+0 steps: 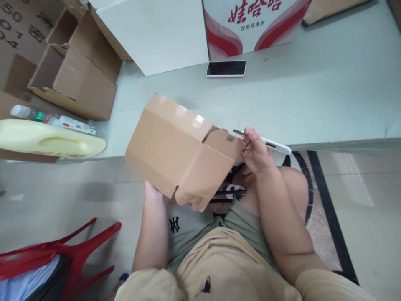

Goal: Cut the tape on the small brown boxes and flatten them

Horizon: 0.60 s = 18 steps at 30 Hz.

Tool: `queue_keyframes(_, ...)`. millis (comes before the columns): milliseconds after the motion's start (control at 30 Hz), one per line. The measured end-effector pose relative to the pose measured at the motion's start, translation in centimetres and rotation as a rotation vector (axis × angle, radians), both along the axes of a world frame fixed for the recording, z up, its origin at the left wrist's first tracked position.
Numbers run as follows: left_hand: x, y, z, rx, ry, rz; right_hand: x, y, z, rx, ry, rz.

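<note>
A taped brown cardboard box point(175, 142) is held up in front of me, tilted, over my lap. My left hand point(153, 193) supports it from underneath, its fingers hidden behind the box. My right hand point(254, 151) is closed around a white utility knife point(272, 144), whose thin blade points left at the box's upper right flap. The hand also touches that corner of the box.
A phone point(226, 68) lies on the pale table point(313, 96) in front of a red-and-white water carton point(250, 25). Open cardboard boxes point(75, 71) stand at left, beside a yellow jug point(46, 140) and bottle point(28, 113). A red chair point(62, 251) is lower left.
</note>
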<state>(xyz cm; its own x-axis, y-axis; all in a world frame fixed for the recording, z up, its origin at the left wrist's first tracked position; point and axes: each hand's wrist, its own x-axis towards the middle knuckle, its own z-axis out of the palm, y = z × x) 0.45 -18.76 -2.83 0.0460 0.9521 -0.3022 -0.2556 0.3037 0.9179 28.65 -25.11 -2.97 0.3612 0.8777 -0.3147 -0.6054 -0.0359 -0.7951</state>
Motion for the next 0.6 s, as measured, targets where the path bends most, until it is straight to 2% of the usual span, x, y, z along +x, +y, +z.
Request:
queue_keyframes(100,-0.2,0.6,-0.5,-0.006,-0.043,0.118,-0.2,-0.1,-0.2,0.033,-0.107,0.068)
queue_keyframes(200,0.1,0.3,-0.1,-0.017,-0.073,0.159,-0.4,-0.1,-0.2,0.023,-0.301,0.144)
queue_keyframes(267,0.4,-0.2,0.4,0.049,-0.08,0.19,-0.5,-0.2,0.0,0.024,-0.396,0.155)
queue_keyframes(367,0.4,-0.7,0.8,0.229,-0.043,0.23,-0.3,-0.4,0.4,0.042,-0.462,0.125)
queue_keyframes(433,0.1,-0.7,0.8,0.262,-0.028,0.251,-0.2,-0.5,0.4,0.051,-0.477,0.08)
queue_keyframes(500,-0.4,-0.4,0.8,0.222,-0.014,0.273,-0.2,-0.5,0.1,0.053,-0.446,0.016)
queue_keyframes(600,-0.9,0.1,1.0,0.189,0.008,0.297,-0.5,-0.4,-0.4,0.067,-0.301,-0.057)
